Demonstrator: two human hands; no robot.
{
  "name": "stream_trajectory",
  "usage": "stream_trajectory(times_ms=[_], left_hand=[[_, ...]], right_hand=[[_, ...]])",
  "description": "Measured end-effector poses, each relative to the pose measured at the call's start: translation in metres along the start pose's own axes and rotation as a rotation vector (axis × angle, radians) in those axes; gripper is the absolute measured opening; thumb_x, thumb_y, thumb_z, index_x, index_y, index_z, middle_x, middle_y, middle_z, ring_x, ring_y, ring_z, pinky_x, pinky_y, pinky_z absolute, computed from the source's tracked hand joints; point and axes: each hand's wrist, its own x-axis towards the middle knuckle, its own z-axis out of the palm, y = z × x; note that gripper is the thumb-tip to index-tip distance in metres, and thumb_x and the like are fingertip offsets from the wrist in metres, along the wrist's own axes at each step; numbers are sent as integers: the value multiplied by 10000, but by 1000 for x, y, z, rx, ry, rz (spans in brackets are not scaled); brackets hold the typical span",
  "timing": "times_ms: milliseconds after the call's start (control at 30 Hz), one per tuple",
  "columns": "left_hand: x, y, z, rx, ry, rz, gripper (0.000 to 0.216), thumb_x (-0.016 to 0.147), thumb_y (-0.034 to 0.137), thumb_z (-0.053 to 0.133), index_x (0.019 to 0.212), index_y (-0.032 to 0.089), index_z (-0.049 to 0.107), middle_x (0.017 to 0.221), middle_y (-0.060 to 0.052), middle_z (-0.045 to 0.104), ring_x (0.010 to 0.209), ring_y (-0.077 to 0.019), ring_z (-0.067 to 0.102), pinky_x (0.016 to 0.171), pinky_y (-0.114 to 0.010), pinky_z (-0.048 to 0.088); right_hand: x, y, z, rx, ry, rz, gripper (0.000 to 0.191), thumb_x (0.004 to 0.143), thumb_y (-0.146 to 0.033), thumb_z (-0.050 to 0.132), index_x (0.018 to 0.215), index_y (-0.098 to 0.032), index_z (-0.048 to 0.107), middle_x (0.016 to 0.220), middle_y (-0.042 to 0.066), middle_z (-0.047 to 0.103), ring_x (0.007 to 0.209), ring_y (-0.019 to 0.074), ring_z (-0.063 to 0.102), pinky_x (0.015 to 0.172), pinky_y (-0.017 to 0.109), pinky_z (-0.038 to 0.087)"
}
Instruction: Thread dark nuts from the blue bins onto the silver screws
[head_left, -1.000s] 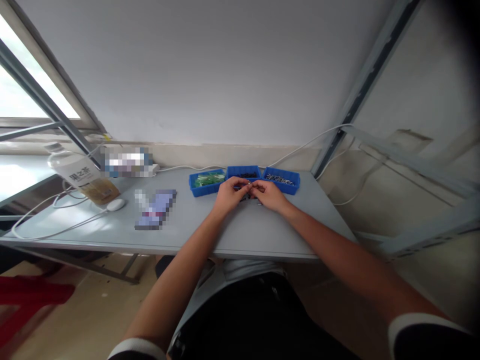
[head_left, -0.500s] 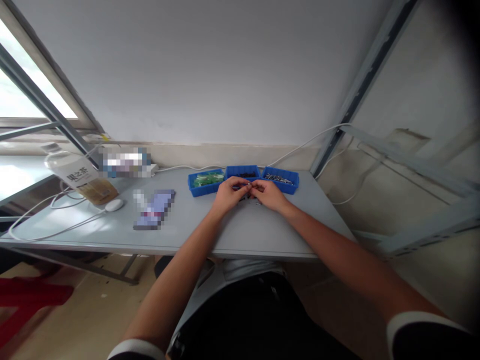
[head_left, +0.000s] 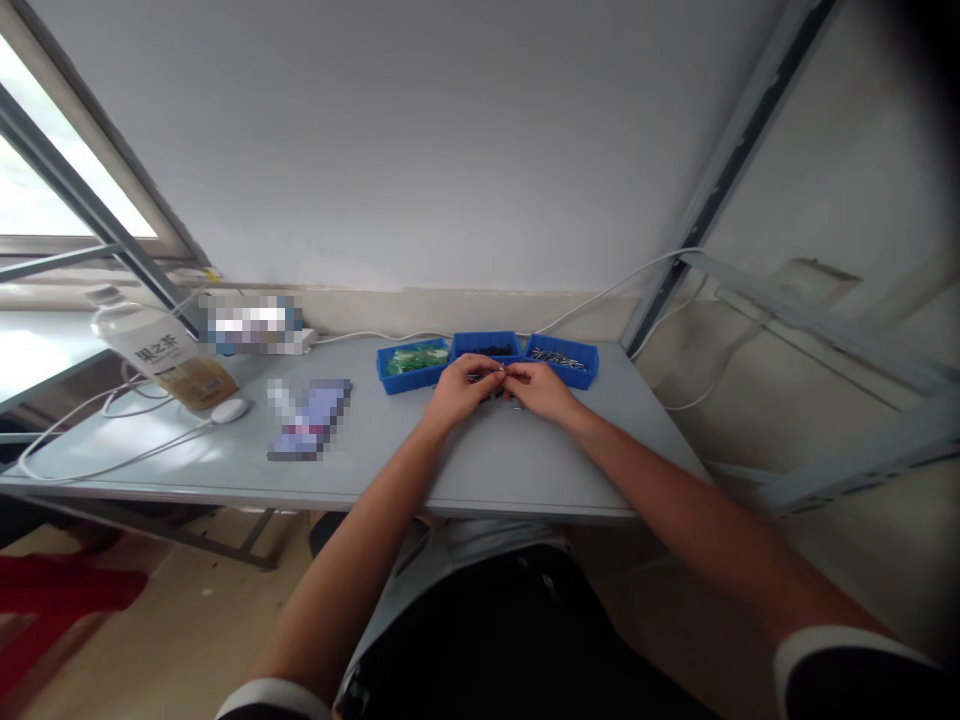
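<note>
My left hand (head_left: 463, 387) and my right hand (head_left: 541, 390) meet fingertip to fingertip over the table, just in front of the blue bins. Both are closed in a pinch around something small; a shiny speck shows between the fingertips, too small to name. Small dark and metallic pieces (head_left: 517, 407) lie under and beside the fingers, partly hidden. Behind my left hand stands a blue bin (head_left: 412, 379) with green pieces in it. The middle blue bin (head_left: 484, 338) holds dark pieces. Silvery, slender metal pieces fill the right blue bin (head_left: 581, 378).
On the grey table (head_left: 390, 455), a blurred bluish flat object (head_left: 315, 420) lies left of my arms. Farther left are a tilted drink bottle (head_left: 169, 350), a white round device (head_left: 229, 410) and white cables. A metal frame (head_left: 712, 190) rises at the right. A red stool (head_left: 67, 590) is below left.
Both hands stay in nearly the same place, fingertips together. My right fingers have shifted very slightly; the bins and other objects have not moved.
</note>
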Motion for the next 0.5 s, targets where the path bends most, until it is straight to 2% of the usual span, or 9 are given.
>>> stream_trajectory(times_ms=[133,300,400,500], left_hand=[[0,0,0,14,45,-19,246,919,435,704,1020,228,792,1095,-83,753,1030,-222,706,888,-329,568],[0,0,0,23,44,-32,270,927,442,698,1074,235,788,1139,-79,764,1030,-228,710,864,-330,558],[-1,-1,1,32,50,-43,291,936,433,686,1133,238,775,1174,-77,765,1029,-229,711,848,-331,553],[-1,-1,2,50,70,-58,279,939,417,680,1127,234,772,1163,-74,772,1015,-229,710,844,-335,549]], right_hand=[[-1,-2,1,-28,-41,10,357,876,-515,672,809,-166,707,668,16,704,526,120,555,469,228,412],[0,0,2,34,-60,40,371,881,-547,664,854,-179,695,764,42,732,598,137,620,478,223,411],[2,2,1,136,7,87,410,864,-589,687,943,-187,699,848,61,735,643,148,649,452,212,392],[4,4,-4,297,162,91,447,868,-611,693,1041,-199,694,870,62,716,661,147,650,433,201,371]])
